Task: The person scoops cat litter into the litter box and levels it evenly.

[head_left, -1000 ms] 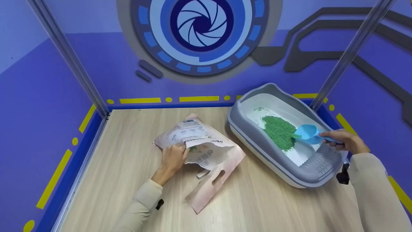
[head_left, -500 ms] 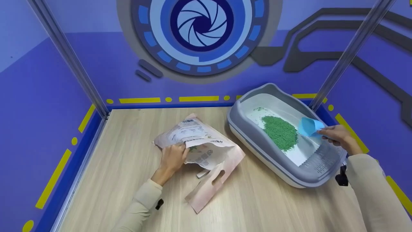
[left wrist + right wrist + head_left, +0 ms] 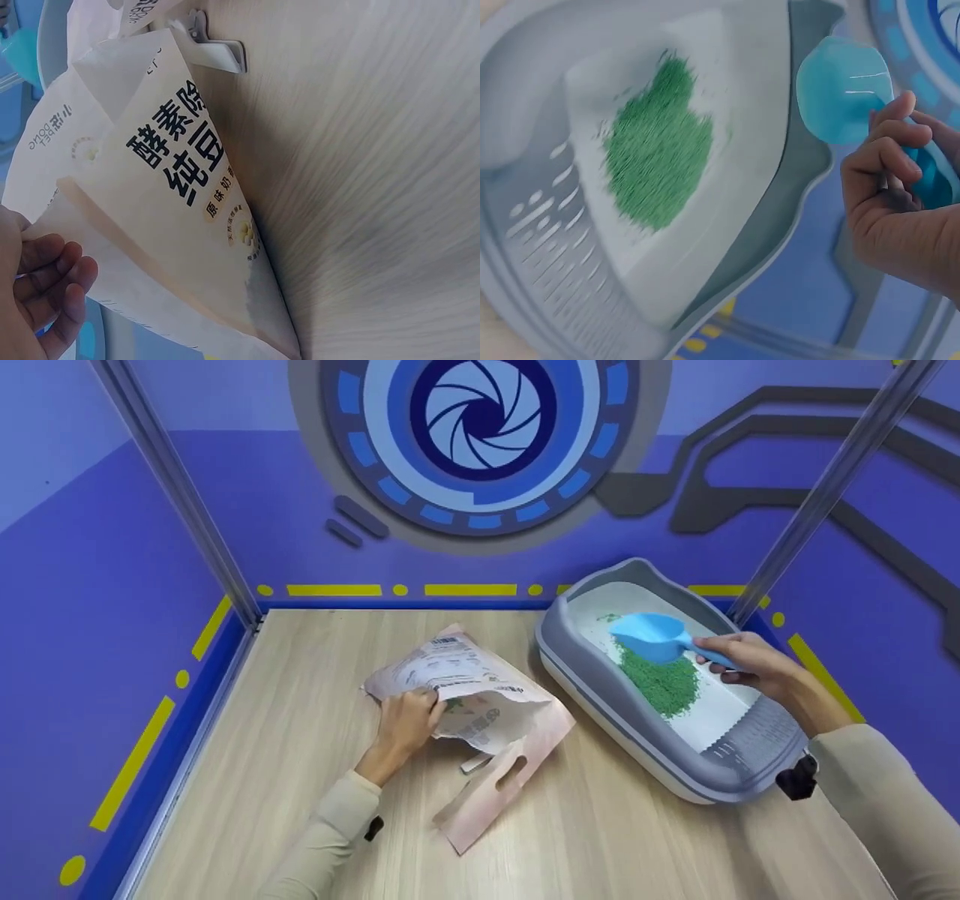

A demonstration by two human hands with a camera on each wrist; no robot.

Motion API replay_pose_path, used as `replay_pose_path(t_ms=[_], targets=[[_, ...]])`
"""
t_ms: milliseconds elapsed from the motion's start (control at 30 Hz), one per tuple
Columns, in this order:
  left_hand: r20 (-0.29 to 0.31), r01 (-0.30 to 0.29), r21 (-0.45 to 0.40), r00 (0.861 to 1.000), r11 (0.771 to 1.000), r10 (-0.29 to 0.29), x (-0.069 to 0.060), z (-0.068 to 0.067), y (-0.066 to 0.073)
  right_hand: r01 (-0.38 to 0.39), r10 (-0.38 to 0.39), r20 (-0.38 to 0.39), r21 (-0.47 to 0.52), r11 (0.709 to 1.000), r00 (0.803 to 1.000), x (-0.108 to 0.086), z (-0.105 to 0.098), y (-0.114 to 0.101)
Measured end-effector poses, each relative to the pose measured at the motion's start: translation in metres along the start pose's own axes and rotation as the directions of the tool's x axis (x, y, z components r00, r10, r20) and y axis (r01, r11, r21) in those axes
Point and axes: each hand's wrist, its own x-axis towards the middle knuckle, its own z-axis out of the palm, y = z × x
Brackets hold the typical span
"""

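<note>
Progress, my read: partway. Bag (image 3: 450, 664) is open on the table (image 3: 240, 787), mouth facing the near side. Green litter (image 3: 664, 686) is already in the tray (image 3: 592, 694), heaped mid-floor, with a few loose grains near the far end. Much of the white floor shows around the heap, so it's not spread out, and coverage looks incomplete. Can't tell how much is left in the bag; the opening shows mostly inner lining. Bag isn't closed; clip (image 3: 475, 765) lies loose on the table by the mouth, just beside the handle strip (image 3: 487, 806).

Grips: right hand (image 3: 750, 660) has fingers and thumb wrapped on the scoop (image 3: 651, 637) handle. Bowl sticks out ahead of the fingers, raised over the tray, above the far part of the heap in the head view. No green shows in the bowl, so probably empty. Litter is below the scoop, apart from the fingers.

Left hand (image 3: 409, 720) pinches the bag's mouth edge at its left end, other fingers curled in. Bag body lies beyond that hand, tray well to its right.
</note>
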Motion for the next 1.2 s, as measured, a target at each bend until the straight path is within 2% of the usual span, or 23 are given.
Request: replay_pose_path(t_ms=[167, 333, 600, 767, 867, 1033, 1200], targets=[[-0.006, -0.01, 0.009, 1.0, 1.0, 0.01, -0.001, 0.0, 0.001, 0.064, -0.064, 0.074, 0.005, 0.998, 0.995, -0.008, 0.032, -0.021], [-0.006, -0.004, 0.004, 1.0, 1.0, 0.004, -0.001, 0.002, 0.002, 0.085, -0.088, 0.197, 0.024, 0.996, 0.977, -0.017, 0.059, -0.029], [0.003, -0.006, 0.014, 1.0, 1.0, 0.006, -0.002, 0.004, 0.003, 0.094, -0.084, 0.385, -0.007, 0.996, 0.919, -0.035, 0.092, -0.026], [0.006, -0.005, 0.015, 1.0, 1.0, 0.005, -0.002, 0.003, 0.002, 0.043, -0.046, 0.458, 0.017, 0.999, 0.888, -0.038, 0.114, -0.015], [0.008, -0.002, 0.018, 1.0, 1.0, 0.001, -0.002, 0.003, 0.002, -0.003, -0.003, 0.465, 0.012, 1.0, 0.886, -0.037, 0.127, -0.008], [0.012, 0.003, 0.008, 1.0, 1.0, -0.003, -0.002, 0.003, 0.003, -0.058, 0.054, 0.435, -0.003, 0.998, 0.899, -0.029, 0.147, 0.006], [0.022, 0.018, -0.011, 1.0, 1.0, -0.018, -0.001, 0.003, 0.002, -0.073, 0.045, 0.418, 0.051, 0.996, 0.907, -0.013, 0.172, 0.013]])
